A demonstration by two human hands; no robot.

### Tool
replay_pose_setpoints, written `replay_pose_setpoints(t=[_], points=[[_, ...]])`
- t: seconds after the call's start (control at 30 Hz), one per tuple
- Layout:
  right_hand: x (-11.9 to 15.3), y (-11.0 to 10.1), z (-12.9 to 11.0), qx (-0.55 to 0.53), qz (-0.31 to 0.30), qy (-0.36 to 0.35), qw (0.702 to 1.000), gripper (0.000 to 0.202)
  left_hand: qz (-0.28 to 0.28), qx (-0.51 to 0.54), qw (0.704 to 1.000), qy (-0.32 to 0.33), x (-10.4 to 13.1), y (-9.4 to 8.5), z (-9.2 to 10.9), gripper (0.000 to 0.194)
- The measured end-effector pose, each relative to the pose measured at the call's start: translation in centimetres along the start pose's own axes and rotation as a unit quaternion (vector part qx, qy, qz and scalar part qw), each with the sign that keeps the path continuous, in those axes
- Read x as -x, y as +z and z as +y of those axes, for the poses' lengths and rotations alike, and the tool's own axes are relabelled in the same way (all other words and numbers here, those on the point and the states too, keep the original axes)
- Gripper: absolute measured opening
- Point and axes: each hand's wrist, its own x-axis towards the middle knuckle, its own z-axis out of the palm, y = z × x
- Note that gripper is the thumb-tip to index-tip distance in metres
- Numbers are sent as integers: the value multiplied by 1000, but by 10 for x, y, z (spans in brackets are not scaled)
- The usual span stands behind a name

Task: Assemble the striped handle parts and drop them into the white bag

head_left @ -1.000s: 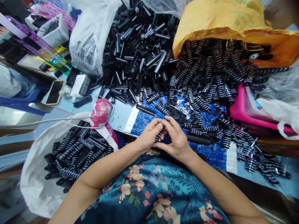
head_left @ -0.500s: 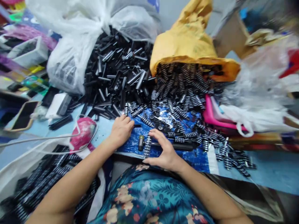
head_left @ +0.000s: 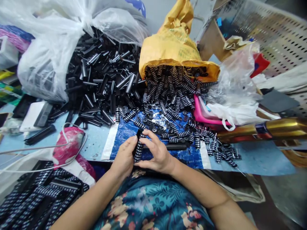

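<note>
Close to the table's front edge, my right hand (head_left: pixel 157 153) grips a black roller with rows of white studs (head_left: pixel 138 151), fingers at its top and thumb at its bottom. My left hand (head_left: pixel 125 155) is closed on a slim black plastic piece (head_left: pixel 138 133), pressed along the roller's left side. Whether the two pieces are joined I cannot tell. Beyond my right hand, a black handle (head_left: pixel 176 147) lies on the blue sheet (head_left: pixel 124 137); its left end is hidden. Several similar studded rollers (head_left: pixel 171 111) and small black discs (head_left: pixel 154 130) are scattered farther back.
Black plastic shells (head_left: pixel 105 80) pile up by a white plastic bag (head_left: pixel 45 70). A yellow sack (head_left: pixel 168 48) spills rollers. Around them are a pink tray (head_left: pixel 203 118), a pink cable-wrapped object (head_left: pixel 68 143), and, lower left, a bag of studded pieces (head_left: pixel 43 195).
My left hand has come from the back left with a black piece to meet the roller in my right hand. The right hand has closed more around the roller. The view has shifted right.
</note>
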Motion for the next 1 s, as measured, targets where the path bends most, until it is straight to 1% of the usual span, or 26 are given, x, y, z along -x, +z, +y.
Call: replay_pose_setpoints(t=[0.07, 0.13, 0.23, 0.37, 0.47, 0.6, 0.7, 0.77, 0.8, 0.83, 0.87, 0.9, 0.93, 0.97, 1.0], points=[[4, 2, 1, -3, 5, -3, 1000, 92, 4, 27, 999, -20, 3, -2, 2, 45], [9, 2, 1, 0, 4, -11, 1000, 89, -4, 34, 998, -44, 4, -6, 7, 45], [13, -1, -1, -7, 1, -20, 1000, 87, -21, 17, 997, -69, 5, -10, 13, 47], [14, -7, -4, -23, 3, -11, 1000, 92, -33, -5, 996, -82, 5, -15, 15, 50], [14, -11, -3, -28, -10, 6, 1000, 93, -78, -17, 990, -114, 4, -19, 14, 50], [16, -10, 0, -27, -35, 17, 999, 89, -135, -25, 978, -159, 1, -26, 10, 46], [17, -8, -1, 14, -45, 3, 999, 83, -153, -16, 976, -155, -1, -28, 4, 44], [19, -9, -2, 36, -47, -2, 998, 81, -146, -17, 981, -128, -1, -29, 0, 45], [20, -10, -2, 42, -48, 1, 998, 81, -137, -26, 985, -103, -2, -31, -2, 45], [23, -12, -1, 51, -51, 8, 997, 81, -126, -46, 989, -65, -4, -34, -3, 44], [27, -13, 1, 69, -54, 16, 996, 79, -113, -81, 990, -11, -6, -39, -2, 41], [31, -15, 4, 98, -60, 27, 993, 72, -100, -137, 984, 56, -8, -45, 0, 37], [37, -16, 7, 143, -65, 36, 987, 59, -83, -212, 965, 128, -12, -52, 4, 33], [42, -17, 11, 191, -81, 44, 977, 42, -62, -299, 932, 195, -15, -60, 9, 28], [47, -18, 14, 232, -97, 49, 967, 28, -41, -387, 888, 246, -19, -68, 15, 24]])
